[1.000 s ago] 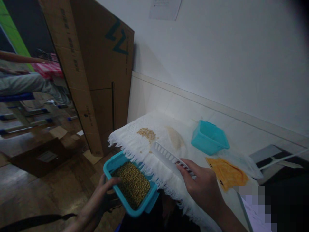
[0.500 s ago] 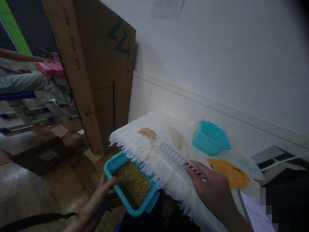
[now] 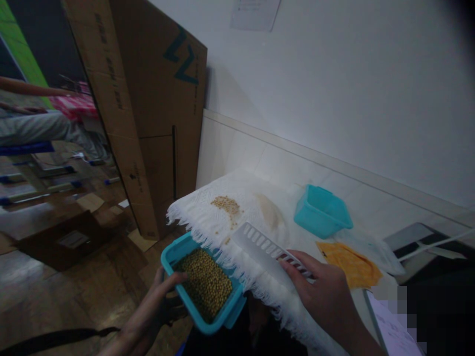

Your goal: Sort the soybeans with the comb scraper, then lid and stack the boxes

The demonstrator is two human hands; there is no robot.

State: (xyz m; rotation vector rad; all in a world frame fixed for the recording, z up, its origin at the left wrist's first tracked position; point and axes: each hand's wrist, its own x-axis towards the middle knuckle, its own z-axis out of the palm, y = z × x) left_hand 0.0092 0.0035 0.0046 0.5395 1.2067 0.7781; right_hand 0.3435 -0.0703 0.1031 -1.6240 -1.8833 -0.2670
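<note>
My left hand (image 3: 158,306) grips the near rim of a teal plastic tub (image 3: 222,316) full of yellowish beans (image 3: 206,283), held just below the fringed edge of a white cloth (image 3: 208,217) on the table. My right hand (image 3: 321,291) is closed on a white slotted scraper (image 3: 260,242) whose blade lies on the cloth, pointing toward a small pile of beans (image 3: 226,203). A few loose beans lie between the pile and the cloth's edge.
A second, empty teal tub (image 3: 322,211) stands on the cloth further back, with an orange bag (image 3: 351,267) to its right. A tall cardboard box (image 3: 148,99) leans on the wall at left. Another person's arm (image 3: 33,90) shows far left.
The scraper drew back toward the cloth's edge, dragging a few beans out of the pile. The tub in my left hand stayed put.
</note>
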